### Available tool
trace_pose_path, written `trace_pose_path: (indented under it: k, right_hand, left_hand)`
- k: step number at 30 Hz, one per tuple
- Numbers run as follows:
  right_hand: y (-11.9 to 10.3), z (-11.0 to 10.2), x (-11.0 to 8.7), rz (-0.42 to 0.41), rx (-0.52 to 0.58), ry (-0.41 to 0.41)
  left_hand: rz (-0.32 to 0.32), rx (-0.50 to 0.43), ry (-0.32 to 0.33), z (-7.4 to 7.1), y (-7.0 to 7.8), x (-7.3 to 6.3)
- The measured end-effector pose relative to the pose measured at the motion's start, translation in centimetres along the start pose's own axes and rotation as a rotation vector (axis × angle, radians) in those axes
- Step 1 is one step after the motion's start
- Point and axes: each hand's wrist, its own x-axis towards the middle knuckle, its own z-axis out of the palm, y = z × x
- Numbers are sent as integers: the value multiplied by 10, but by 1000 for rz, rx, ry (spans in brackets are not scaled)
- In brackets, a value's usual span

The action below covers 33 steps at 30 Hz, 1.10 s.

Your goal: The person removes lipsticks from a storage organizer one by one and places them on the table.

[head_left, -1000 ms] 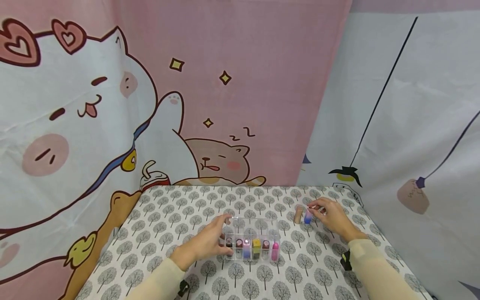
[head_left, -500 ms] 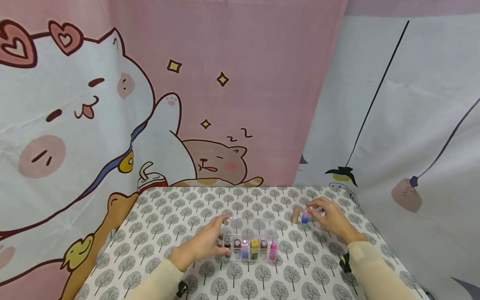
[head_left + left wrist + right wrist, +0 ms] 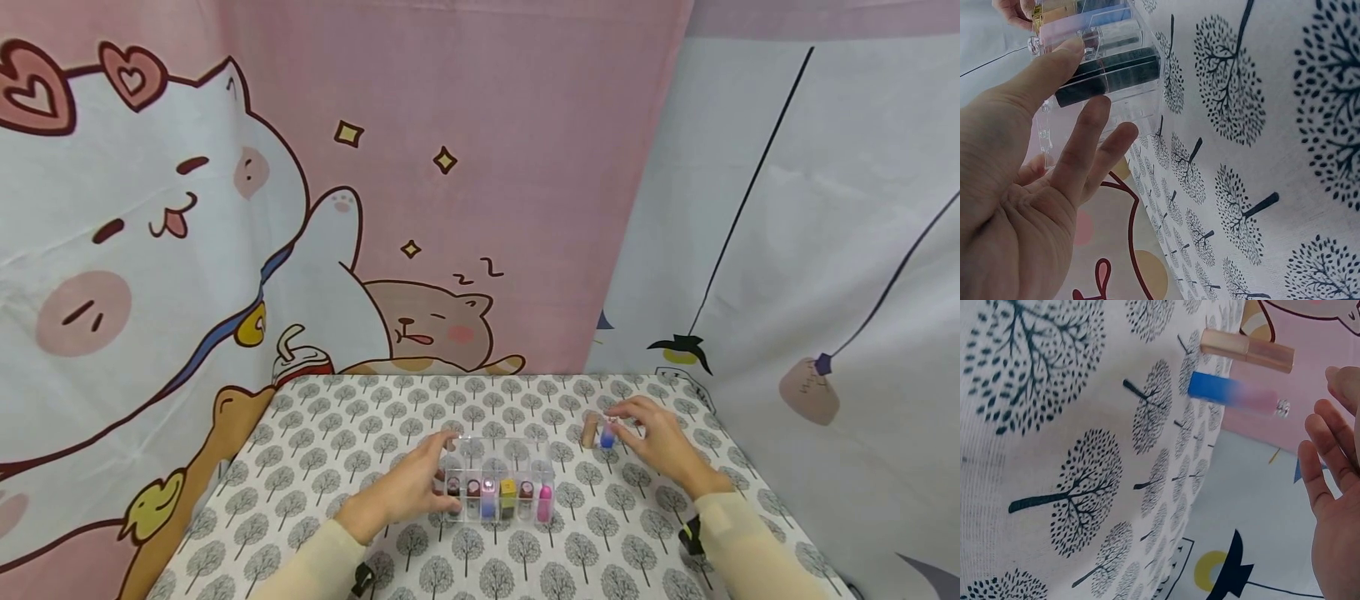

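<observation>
A clear plastic lipstick organizer (image 3: 517, 472) stands on the table, its front row holding several tubes. Among them are a yellow-capped one (image 3: 507, 492), a bright pink one (image 3: 544, 504) and a pink-to-blue one (image 3: 488, 502). My left hand (image 3: 408, 487) grips the organizer's left end, thumb at the front by a black tube (image 3: 1110, 75) and fingers round the side and back. To the right, another blue-and-pink lipstick (image 3: 1235, 392) stands upright beside a tan lipstick (image 3: 1247, 350). My right hand (image 3: 660, 437) is by its top, fingers parted; the right wrist view shows them apart from the tube.
A white cloth (image 3: 420, 575) printed with grey trees covers the table. Behind the table hangs a pink cartoon curtain (image 3: 555, 208), and a pale one (image 3: 862, 267) hangs at the right.
The head view has shifted slightly. My right fingertips have loosened and parted at the top of the blue-and-pink lipstick, which stays standing. My left hand keeps its grip on the organizer.
</observation>
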Motion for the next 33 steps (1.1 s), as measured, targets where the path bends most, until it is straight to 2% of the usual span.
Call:
trace_pose_path:
  k: [14, 24, 33]
  right_hand:
    - [-24, -1, 5, -121, 48, 7]
    - [-47, -3, 7, -156, 144, -49]
    - [-60, 1, 9, -229, 117, -28]
  left_hand:
    - [9, 11, 3, 0, 0, 1]
    - [-1, -5, 3, 0, 0, 0]
    - [7, -18, 9, 0, 1, 0]
